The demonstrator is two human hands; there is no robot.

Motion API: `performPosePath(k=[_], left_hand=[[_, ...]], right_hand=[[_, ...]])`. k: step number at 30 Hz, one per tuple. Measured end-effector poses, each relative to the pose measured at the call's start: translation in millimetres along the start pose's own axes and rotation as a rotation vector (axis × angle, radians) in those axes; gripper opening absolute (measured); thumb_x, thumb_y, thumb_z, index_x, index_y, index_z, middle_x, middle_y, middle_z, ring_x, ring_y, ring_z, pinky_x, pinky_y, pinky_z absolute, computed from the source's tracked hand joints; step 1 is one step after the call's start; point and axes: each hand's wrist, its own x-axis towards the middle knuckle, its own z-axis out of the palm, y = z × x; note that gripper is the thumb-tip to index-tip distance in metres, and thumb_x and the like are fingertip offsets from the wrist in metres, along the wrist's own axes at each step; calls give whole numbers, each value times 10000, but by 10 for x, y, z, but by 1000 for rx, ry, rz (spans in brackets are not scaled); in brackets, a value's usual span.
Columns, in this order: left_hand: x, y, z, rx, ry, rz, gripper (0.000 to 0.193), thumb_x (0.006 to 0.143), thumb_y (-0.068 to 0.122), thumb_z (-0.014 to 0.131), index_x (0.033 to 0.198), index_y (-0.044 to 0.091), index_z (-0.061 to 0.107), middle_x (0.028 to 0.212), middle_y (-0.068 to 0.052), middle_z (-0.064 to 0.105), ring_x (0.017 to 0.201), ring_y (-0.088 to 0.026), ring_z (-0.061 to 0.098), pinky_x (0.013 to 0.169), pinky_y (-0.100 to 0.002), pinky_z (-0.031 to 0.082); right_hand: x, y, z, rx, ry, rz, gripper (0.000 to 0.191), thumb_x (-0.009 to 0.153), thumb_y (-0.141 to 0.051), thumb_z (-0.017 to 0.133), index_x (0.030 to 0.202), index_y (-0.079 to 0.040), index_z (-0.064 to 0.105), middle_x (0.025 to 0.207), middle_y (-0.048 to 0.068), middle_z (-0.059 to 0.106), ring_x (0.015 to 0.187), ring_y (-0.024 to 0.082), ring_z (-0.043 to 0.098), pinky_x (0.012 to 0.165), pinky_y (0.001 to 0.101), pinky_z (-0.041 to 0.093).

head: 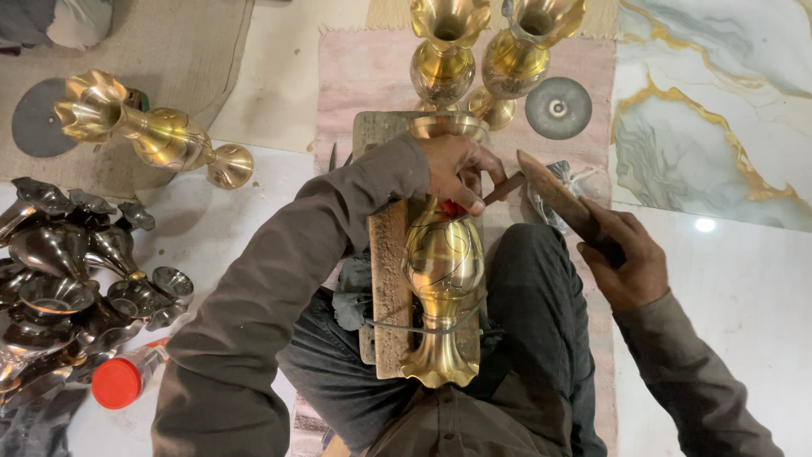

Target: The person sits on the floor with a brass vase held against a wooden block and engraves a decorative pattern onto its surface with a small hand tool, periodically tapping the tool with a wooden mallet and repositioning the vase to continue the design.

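I see a brass vase [443, 279] lying on its side on a wooden board [390, 288] across the lap, its flared mouth toward the body. My left hand [457, 169] pinches a thin chisel [489, 193] against the vase's shoulder, fingers pressed together. My right hand [624, 258] grips a wooden mallet [558, 201], fingers wrapped around it. 2 upright brass vases [482, 51] stand beyond

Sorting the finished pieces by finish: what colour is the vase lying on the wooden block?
Shiny golden brass vase with dark curved lines on its belly, seen in the head view.
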Motion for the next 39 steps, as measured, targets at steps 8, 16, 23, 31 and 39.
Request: performPosePath(k=[8, 16, 23, 31, 39], left_hand=[[-43, -31, 28, 55, 81, 16, 455, 826, 167, 832, 1244, 51, 696, 993, -35, 715, 899, -139, 682, 892, -324, 573], [-62, -69, 50, 60, 145, 24, 500, 791, 195, 853, 1247, 46, 712, 950, -5, 715, 857, -132, 669, 811, -313, 573], [-149, -99, 122, 17, 271, 16, 568, 783, 186, 853, 1291, 15, 667, 835, 1, 684, 782, -112, 660, 731, -277, 561], [-119, -197, 151, -77, 316, -13, 422, 765, 114, 849, 1150, 0, 720, 827, 25, 666, 764, -91, 639, 686, -273, 552], [-267, -101, 249, -64, 471, -117, 491, 769, 157, 874, 1217, 50, 707, 872, -20, 730, 799, -134, 708, 761, -289, 594]], right_hand=[[143, -198, -61, -46, -50, -40, 688, 846, 6, 746, 1500, -69, 549, 1190, 123, 668, 1020, 206, 670, 894, 358, 561], [262, 107, -89, 220, -54, 0, 653, 883, -5, 736, 1498, -16, 518, 1304, 111, 649, 1158, 197, 647, 965, 348, 541], [482, 152, -186, 30, -150, -40, 670, 852, -2, 755, 1485, -31, 541, 1271, 121, 675, 1141, 197, 652, 967, 359, 539], [737, -210, -250, 137, -239, -8, 670, 847, -9, 703, 1489, -51, 517, 1305, 96, 660, 1147, 197, 661, 931, 350, 555], [920, -333, -305, -206, -276, -190, 634, 826, -42, 754, 1437, -97, 593, 1214, 152, 691, 1059, 235, 683, 898, 377, 559]])
